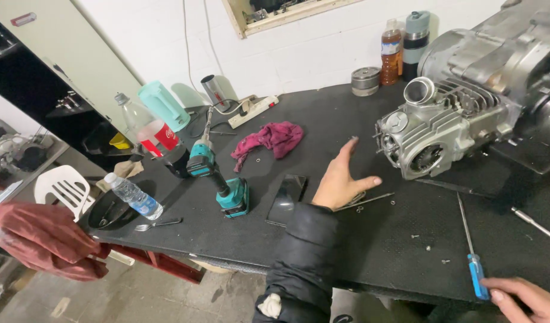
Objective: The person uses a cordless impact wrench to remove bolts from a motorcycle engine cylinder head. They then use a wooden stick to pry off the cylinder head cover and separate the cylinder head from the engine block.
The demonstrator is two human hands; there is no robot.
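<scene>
Near the frame's centre my left hand (pixel 342 182) hovers open over loose bolts (pixel 360 209), right hand (pixel 526 299) gripping the screwdriver (pixel 471 254); engine (pixel 442 128) looks partly stripped, more remaining.

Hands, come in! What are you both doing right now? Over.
Left hand open, hovering over small metal tools. Right hand touching blue-handled screwdriver. Engine beyond, untouched; loose screws between.

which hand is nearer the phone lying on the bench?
Left. The left hand rests open just right of the phone; the right hand is far off at the bench's near-right edge, touching a blue-handled screwdriver.
</scene>
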